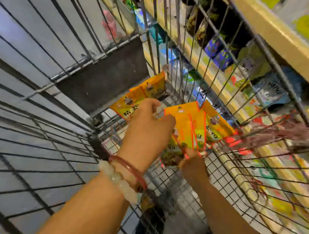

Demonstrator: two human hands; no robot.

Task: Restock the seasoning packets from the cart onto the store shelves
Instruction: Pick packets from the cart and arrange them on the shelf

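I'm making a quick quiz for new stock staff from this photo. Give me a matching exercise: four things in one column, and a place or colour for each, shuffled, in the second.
Things:
1. red bangle
2. orange packets
3. wire cart
4. yellow shelf edge

Descriptions:
A. held between the left hand and the right hand
B. grey metal bars around both arms
C. on the left wrist, beside pale beads
D. upper right, outside the cart

Pairs: 1-C, 2-A, 3-B, 4-D
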